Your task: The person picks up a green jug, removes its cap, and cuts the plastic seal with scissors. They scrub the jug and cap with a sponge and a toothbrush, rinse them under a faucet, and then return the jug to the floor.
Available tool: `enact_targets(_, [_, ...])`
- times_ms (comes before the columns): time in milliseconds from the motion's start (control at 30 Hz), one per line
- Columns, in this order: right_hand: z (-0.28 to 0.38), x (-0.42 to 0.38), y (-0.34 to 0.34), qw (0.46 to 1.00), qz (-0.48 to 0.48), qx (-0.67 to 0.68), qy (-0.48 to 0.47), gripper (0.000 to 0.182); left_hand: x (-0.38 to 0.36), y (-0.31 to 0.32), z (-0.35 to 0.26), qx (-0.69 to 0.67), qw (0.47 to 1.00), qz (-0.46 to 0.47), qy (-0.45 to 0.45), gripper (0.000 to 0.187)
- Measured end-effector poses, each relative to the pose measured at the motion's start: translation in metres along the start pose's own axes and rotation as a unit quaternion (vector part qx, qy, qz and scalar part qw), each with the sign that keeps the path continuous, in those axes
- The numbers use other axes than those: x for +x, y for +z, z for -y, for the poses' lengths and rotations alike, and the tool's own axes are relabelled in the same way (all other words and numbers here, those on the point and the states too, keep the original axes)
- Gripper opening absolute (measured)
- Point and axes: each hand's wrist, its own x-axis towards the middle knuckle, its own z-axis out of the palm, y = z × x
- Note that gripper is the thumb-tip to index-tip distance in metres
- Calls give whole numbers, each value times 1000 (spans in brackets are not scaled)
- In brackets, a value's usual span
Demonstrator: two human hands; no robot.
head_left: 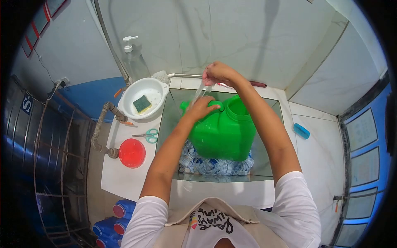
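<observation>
A large green plastic jug (223, 134) stands upright in the glass-sided basin (266, 159), its round mouth on the right uncovered. My left hand (201, 108) grips the top of the jug near its handle, with part of the fingers hidden from view. Higher up, by the back wall, my right hand (219, 73) is closed on a clear plastic strip (200, 91). The strip runs down towards the jug's left end beside my left hand. Coils of white and blue packing material (215, 165) lie beneath the jug.
To the left are a white bowl (159, 108) with a sponge (142, 104), scissors (150, 135), a red lid (132, 153) and a pump bottle (134, 62). A blue brush (301, 131) lies right. Blue containers (108, 231) stand below left; pipes (98, 128) edge the counter.
</observation>
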Motion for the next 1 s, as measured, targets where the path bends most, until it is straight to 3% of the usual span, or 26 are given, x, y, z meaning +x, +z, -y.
enact_targets(67, [-12,-4,1,998,35,29,-42,22,-8,-11,3,-12,999,30,-5,43])
enact_targets(133, [-31,-13,2,948,53,-309,-53,32,-31,-32,-24,114,974,134,-141,50])
enact_targets(167, [-57,-24,12,882,-4,-448,-146,50,-38,-29,-25,117,975,128,-139,50])
enact_targets(200, [-68,-40,22,868,68,-476,-120,61,-50,-17,-23,66,977,105,-171,51])
enact_targets(267, [-104,-63,55,793,22,-581,-183,67,-67,-4,-24,18,976,82,-202,53])
enact_targets(300, [-113,-69,62,793,21,-581,-186,67,-71,0,-28,-62,968,89,-226,51])
enact_targets(333, [-120,-74,65,763,-48,-597,-244,64,-78,3,-31,-143,954,95,-247,50])
enact_targets(367, [-125,-78,64,725,-118,-609,-299,62,-89,-2,-38,-141,955,92,-245,50])
enact_targets(433, [-132,-87,55,720,-144,-579,-354,59,-114,-28,-54,-363,890,56,-269,47])
enact_targets(500, [-132,-92,47,716,-169,-541,-408,56,-148,-49,-51,-425,834,-51,-349,46])
enact_targets(567, [-122,-96,42,708,-95,-576,-398,52,-189,-39,-17,-410,784,-111,-453,44])
enact_targets(600, [-115,-91,43,708,-102,-574,-399,52,-207,-32,-8,-406,789,-108,-449,44])
enact_targets(667, [-89,-67,42,680,-154,-535,-477,46,-227,-22,9,-455,669,-112,-577,40])
enact_targets(700, [-62,-61,40,674,-163,-548,-468,49,-227,-23,15,-450,674,-104,-577,40])
enact_targets(767, [12,-62,31,665,-186,-549,-470,52,-228,-22,23,-580,595,-45,-555,36])
enact_targets(800, [52,-75,29,672,-192,-568,-434,52,-226,-19,27,-575,598,-36,-557,36])
enact_targets(867, [104,-84,19,678,-234,-552,-424,52,-223,-10,32,-693,543,-53,-472,33])
enact_targets(900, [123,-82,15,682,-240,-557,-409,48,-215,-17,18,-689,545,-47,-475,33])
enact_targets(967, [144,-73,11,685,-248,-559,-396,45,-197,-49,-38,-703,531,-158,-445,35])
enact_targets(1000, [151,-68,12,714,-233,-562,-347,41,-206,-59,-57,-700,535,-158,-446,35])
